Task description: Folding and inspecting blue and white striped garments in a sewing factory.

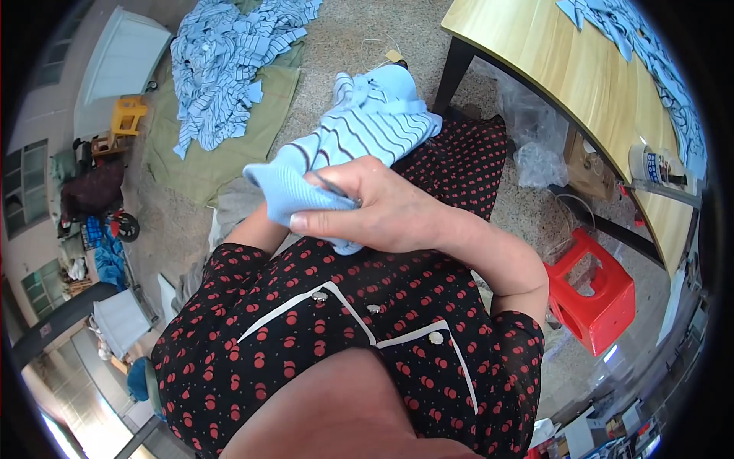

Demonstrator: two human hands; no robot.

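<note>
A light blue knit shirt (375,126) with dark and white stripes lies across my lap, its ribbed edge (294,191) raised in front of my chest. My right hand (386,206) is closed at that edge, with the thumb stretched along the ribbing. Between its thumb and fingers shows a curved grey metal tool (330,186), which looks like thread snips; most of it is hidden. My left forearm (258,229) reaches up behind the shirt. The cloth covers my left hand, so its fingers do not show.
A heap of similar striped pieces (222,69) lies on a green cloth (180,172) on the floor, far left. At right stand a wooden table (550,61) bearing more blue pieces and a red plastic stool (592,294). Clear plastic bags (539,161) lie beneath the table.
</note>
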